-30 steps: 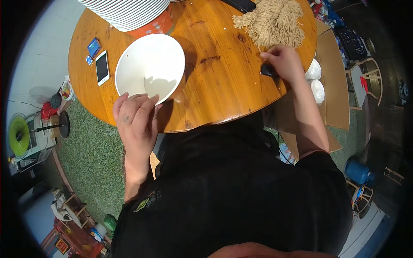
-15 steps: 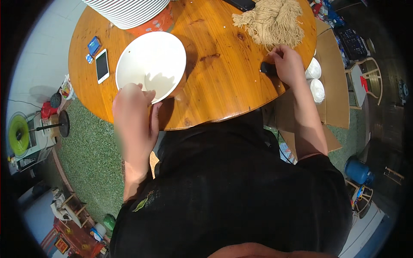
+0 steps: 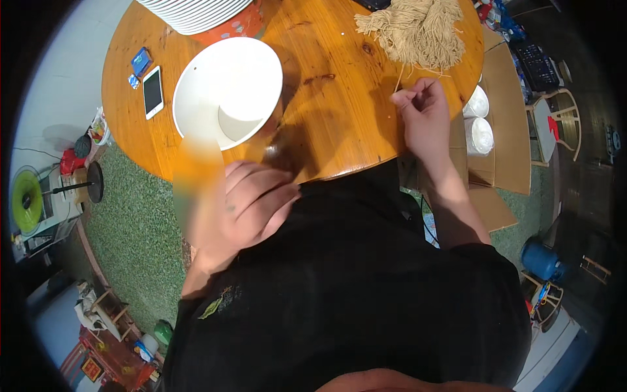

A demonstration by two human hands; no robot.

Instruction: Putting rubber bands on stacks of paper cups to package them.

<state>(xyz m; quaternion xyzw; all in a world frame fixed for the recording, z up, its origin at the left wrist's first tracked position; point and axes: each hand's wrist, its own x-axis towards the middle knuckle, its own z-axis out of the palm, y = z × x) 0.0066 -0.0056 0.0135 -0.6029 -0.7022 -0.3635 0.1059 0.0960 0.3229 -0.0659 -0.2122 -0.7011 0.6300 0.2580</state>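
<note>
A white tapered bucket [image 3: 202, 85] with a small hole near its rim stands tilted toward me on the round wooden table [image 3: 339, 144]. My left hand [image 3: 251, 202] is just below the bucket, at the near table edge and apart from it. Its fingers are bent and slightly spread, with nothing visible in them; a blur covers part of the hand's left side. Over the table's right side, my right hand [image 3: 426, 117] pinches a thin tan strand of cord [image 3: 400, 77] between thumb and fingers. That strand hangs from the tan cord bundle [image 3: 424, 36] at the far right.
A white phone [image 3: 153, 93] and a small blue packet [image 3: 141, 61] lie left of the bucket. Stacked white buckets [image 3: 196, 14] stand at the far left, on an orange-red support [image 3: 235, 26]. An open cardboard box [image 3: 506, 124] holding white buckets [image 3: 481, 137] is beside the table's right edge.
My left hand has let go of the bucket rim and moved right and nearer to me. My right hand has shifted slightly, and a cord strand now shows running to its fingers.
</note>
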